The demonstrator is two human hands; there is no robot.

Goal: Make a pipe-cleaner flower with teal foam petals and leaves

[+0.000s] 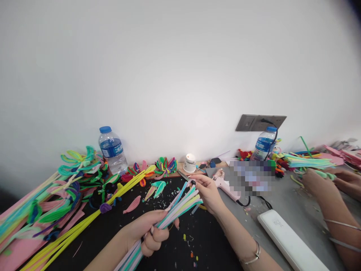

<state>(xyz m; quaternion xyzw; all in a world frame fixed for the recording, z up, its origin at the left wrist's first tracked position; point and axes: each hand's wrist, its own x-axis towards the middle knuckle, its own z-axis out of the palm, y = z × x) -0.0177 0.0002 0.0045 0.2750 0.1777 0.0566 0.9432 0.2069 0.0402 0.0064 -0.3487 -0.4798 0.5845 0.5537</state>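
"So, what does the left hand point(155, 233) have?"

"A bundle of pastel pipe cleaners point(184, 205). The fingers are curled firmly around it; one end fans out above and to the right of that grip, the other trails below."

"And the right hand point(208, 192)?"

"Right by the fanned ends, pinching a metal-bladed tool point(184, 175) that points away, up and left. Whether the blades touch the bundle, I can't tell from here."

"What's around them?"

"Left of the bundle grip, yellow pipe cleaners point(123, 192) slant past a pink leaf shape point(132, 204). Beyond the tool stands a paper cup point(190, 165). Just right of the right hand lies a pink glue gun point(229, 189); well beyond, a co-worker's hand point(317, 182)."
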